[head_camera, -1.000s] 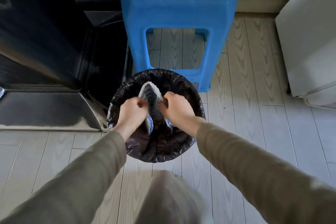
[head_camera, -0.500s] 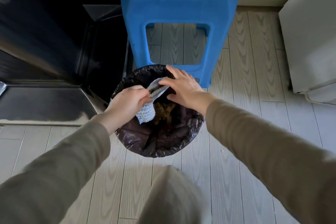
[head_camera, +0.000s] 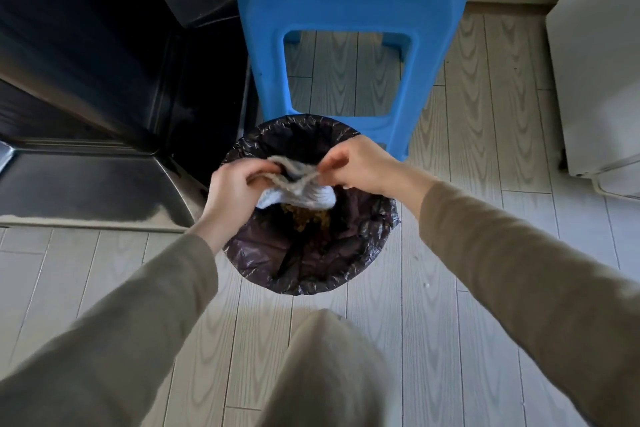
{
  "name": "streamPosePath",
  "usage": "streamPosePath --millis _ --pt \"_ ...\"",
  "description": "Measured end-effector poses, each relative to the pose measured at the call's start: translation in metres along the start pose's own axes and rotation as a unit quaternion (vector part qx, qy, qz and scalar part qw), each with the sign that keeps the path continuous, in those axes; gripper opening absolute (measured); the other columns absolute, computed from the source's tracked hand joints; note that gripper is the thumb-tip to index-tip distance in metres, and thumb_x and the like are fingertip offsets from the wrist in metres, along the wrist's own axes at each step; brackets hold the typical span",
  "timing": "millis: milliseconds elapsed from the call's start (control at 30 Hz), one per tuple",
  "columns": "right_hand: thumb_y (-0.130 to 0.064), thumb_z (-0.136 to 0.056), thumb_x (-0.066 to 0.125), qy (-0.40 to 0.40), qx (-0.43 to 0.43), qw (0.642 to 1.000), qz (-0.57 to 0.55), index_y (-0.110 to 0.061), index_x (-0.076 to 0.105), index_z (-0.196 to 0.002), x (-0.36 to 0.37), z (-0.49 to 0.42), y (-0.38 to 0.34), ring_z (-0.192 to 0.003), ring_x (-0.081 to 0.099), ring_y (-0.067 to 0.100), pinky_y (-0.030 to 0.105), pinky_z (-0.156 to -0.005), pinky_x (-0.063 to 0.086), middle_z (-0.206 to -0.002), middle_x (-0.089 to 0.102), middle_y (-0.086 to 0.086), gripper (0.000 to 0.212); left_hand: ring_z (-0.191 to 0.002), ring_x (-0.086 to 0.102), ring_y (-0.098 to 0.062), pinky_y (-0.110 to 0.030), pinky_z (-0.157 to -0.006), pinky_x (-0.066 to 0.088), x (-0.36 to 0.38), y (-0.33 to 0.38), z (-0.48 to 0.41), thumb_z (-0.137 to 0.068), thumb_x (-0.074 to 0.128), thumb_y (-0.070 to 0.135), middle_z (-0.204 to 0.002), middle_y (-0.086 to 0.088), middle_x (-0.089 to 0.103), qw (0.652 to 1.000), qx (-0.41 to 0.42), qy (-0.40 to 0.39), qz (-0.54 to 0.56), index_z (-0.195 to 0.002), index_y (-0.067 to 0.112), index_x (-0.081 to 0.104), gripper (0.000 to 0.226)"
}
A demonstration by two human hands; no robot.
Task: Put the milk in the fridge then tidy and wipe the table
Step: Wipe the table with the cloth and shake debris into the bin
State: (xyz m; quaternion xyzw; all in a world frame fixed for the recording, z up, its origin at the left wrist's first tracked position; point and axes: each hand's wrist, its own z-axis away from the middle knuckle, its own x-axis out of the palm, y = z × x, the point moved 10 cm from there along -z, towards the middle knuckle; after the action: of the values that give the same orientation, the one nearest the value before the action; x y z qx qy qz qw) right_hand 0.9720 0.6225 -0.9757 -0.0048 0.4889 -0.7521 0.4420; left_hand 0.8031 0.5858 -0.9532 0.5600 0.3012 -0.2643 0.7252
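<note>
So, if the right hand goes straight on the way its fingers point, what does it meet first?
Most likely the left hand, which grips the same cloth over the bin; depth is unclear.

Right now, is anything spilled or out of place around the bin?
The left hand and right hand hold the cloth over the lined bin, brown crumbs inside. One pale speck lies on the floor right of the bin, perhaps a stray crumb.
</note>
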Motion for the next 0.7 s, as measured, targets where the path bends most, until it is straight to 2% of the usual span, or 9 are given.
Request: streamPosePath --millis 67,133,233,333,367,500,633,700 --pt "-0.015 -0.082 0.066 0.023 0.014 0.997 0.066 -0.011 0.070 -0.094 0.004 -0.003 0.011 -0.075 0.060 0.006 0.019 -0.070 0.047 -0.089 0.067 0.000 0.013 -0.101 0.058 -0.018 -0.021 -0.085 0.039 0.017 -0.001 0.009 -0.084 0.060 0.005 -0.105 -0.005 0.068 0.998 -0.001 -0.022 -0.059 -0.102 0.010 0.070 0.022" --pt "-0.009 -0.086 0.059 0.057 0.019 0.987 0.150 -0.013 0.070 -0.095 0.007 -0.006 0.016 -0.089 0.063 0.021 0.028 -0.078 0.047 -0.099 0.067 0.006 0.014 -0.103 0.056 -0.024 -0.030 -0.086 0.040 0.026 0.000 0.013 -0.084 0.058 0.003 -0.102 -0.006 0.067 0.996 0.009 -0.017 -0.088 -0.100 0.011 0.069 0.021" --pt "-0.007 -0.086 0.059 0.075 0.024 0.991 0.106 -0.012 0.069 -0.099 0.006 -0.005 0.015 -0.088 0.060 0.020 0.027 -0.077 0.046 -0.096 0.066 0.004 0.017 -0.096 0.056 -0.025 -0.036 -0.081 0.043 0.016 -0.008 0.018 -0.085 0.058 0.006 -0.097 -0.007 0.064 0.997 -0.036 0.026 -0.056 -0.104 0.016 0.060 0.022" --pt "-0.003 -0.085 0.055 0.064 0.039 0.985 0.158 -0.011 0.068 -0.096 0.008 -0.001 0.020 -0.090 0.061 0.027 0.036 -0.082 0.051 -0.098 0.066 0.009 0.019 -0.099 0.056 -0.028 -0.039 -0.083 0.043 0.027 -0.014 0.024 -0.087 0.057 0.018 -0.102 -0.008 0.062 0.989 -0.061 -0.044 -0.130 -0.121 0.023 0.052 0.035" --pt "-0.001 -0.085 0.053 0.081 0.048 0.981 0.168 -0.010 0.067 -0.096 0.003 0.003 0.020 -0.091 0.061 0.030 0.039 -0.084 0.052 -0.099 0.065 0.011 0.020 -0.100 0.056 -0.028 -0.039 -0.084 0.043 0.025 -0.010 0.025 -0.087 0.057 0.019 -0.103 -0.009 0.063 0.989 -0.065 -0.039 -0.126 -0.123 0.022 0.053 0.037" --pt "-0.005 -0.087 0.052 0.116 0.045 0.985 0.122 -0.012 0.063 -0.095 -0.016 0.024 0.002 -0.093 0.059 0.024 0.038 -0.083 0.051 -0.102 0.064 0.006 0.015 -0.100 0.057 -0.028 -0.038 -0.082 0.045 0.002 0.016 0.035 -0.087 0.057 0.014 -0.101 -0.009 0.067 0.994 -0.078 0.033 -0.067 -0.107 0.012 0.065 0.022" --pt "-0.006 -0.085 0.052 0.116 0.035 0.987 0.106 -0.011 0.052 -0.112 -0.037 0.056 -0.024 -0.087 0.053 0.021 0.035 -0.077 0.046 -0.095 0.055 0.004 0.028 -0.097 0.057 -0.027 -0.039 -0.081 0.046 -0.019 0.050 0.055 -0.090 0.050 0.008 -0.098 -0.009 0.065 0.993 -0.088 0.070 -0.018 -0.102 0.007 0.063 0.017" --pt "-0.009 -0.084 0.051 0.114 0.027 0.987 0.112 -0.010 0.056 -0.112 -0.049 0.076 -0.044 -0.082 0.050 0.020 0.032 -0.071 0.043 -0.099 0.059 0.007 0.028 -0.096 0.056 -0.027 -0.037 -0.078 0.044 -0.031 0.071 0.068 -0.090 0.047 0.006 -0.097 -0.009 0.064 0.992 -0.099 0.084 -0.012 -0.102 0.007 0.061 0.019"
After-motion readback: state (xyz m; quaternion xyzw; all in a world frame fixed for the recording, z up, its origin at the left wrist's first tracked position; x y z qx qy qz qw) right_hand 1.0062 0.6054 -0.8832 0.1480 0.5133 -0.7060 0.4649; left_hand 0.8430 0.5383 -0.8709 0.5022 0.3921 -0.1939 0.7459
